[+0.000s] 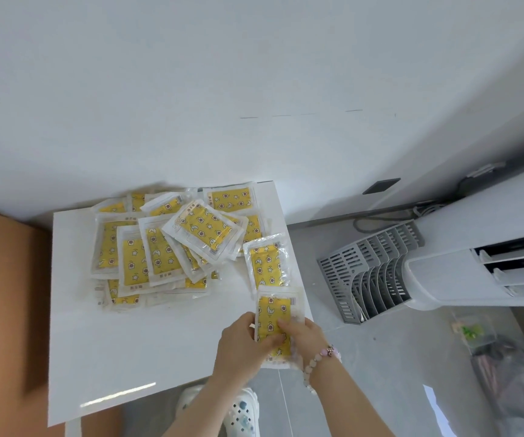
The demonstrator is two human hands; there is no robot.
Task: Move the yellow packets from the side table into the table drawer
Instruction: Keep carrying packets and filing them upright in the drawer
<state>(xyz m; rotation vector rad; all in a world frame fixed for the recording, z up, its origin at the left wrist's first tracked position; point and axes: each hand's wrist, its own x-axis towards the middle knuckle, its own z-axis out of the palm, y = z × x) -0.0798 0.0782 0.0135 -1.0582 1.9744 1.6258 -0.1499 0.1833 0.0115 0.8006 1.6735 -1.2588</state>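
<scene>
Pile of yellow packets [166, 247] lies heaped on far half of the table [122, 342]. Left hand [241, 345] and right hand [306, 339] pinch one packet [274, 310] in curled fingers [286, 324] over the near right edge. Drawer unseen; nearly all apparently left to move.

Yellow star-patterned packets [172, 247], white table [128, 342]

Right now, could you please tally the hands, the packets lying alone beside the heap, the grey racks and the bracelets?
Hands: 2, left hand and right hand
Lone packet beside the heap: 1
Grey rack: 1
Bracelet: 1
Total: 5
</scene>
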